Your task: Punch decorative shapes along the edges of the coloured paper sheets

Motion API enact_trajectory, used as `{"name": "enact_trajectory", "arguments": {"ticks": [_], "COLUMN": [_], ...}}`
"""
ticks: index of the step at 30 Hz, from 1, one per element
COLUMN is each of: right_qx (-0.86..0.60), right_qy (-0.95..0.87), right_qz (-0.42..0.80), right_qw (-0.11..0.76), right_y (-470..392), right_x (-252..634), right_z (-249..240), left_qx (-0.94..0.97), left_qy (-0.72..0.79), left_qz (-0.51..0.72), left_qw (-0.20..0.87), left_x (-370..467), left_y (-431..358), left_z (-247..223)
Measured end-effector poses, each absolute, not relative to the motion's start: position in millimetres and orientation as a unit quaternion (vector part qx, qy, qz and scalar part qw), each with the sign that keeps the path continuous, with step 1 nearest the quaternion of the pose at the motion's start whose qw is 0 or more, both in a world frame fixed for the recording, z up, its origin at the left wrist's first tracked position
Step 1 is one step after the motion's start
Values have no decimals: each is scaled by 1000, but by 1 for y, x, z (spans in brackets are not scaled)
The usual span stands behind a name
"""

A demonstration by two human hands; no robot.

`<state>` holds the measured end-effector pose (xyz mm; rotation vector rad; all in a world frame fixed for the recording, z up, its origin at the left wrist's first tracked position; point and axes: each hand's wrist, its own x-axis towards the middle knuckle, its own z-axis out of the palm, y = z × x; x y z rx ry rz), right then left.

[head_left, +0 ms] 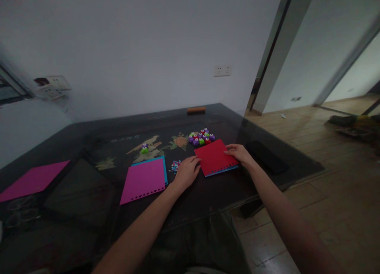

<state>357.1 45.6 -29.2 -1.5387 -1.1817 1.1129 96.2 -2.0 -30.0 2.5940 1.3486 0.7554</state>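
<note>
A red sheet (216,157) with a row of punched holes along its near edge lies over blue sheets (222,171), whose edge peeks out below. On its left edge rest the curled fingers of my left hand (187,173). My right hand (240,153) grips its right edge, fingertips on top. Just left of my left hand is a small heap of pink, white and blue bits (175,166), too small to name. Further left, a magenta punched sheet (144,180) overlaps a blue sheet (165,172). Behind the red sheet sits a cluster of purple, green and red eyeball-like pieces (202,137).
Two more eyeball-like pieces (144,149) stand behind the magenta sheet. Another magenta sheet (34,180) lies far left on the dark glossy table (184,210). A long black object (266,157) is at the right, and a brown cylinder (196,110) by the back edge.
</note>
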Motion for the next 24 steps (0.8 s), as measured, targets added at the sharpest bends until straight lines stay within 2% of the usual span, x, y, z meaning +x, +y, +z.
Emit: {"name": "enact_trajectory", "arguments": {"ticks": [14, 24], "right_qx": [-616, -647], "right_qy": [-486, -565], "right_qz": [440, 331], "right_qw": [437, 392], "right_y": [42, 45], "right_x": [356, 362], "right_z": [-24, -28], "left_qx": [868, 869], "left_qy": [437, 434], "left_qz": [228, 228], "left_qw": [53, 56], "left_x": [97, 97], "left_y": [0, -1], "left_z": [-36, -33]}}
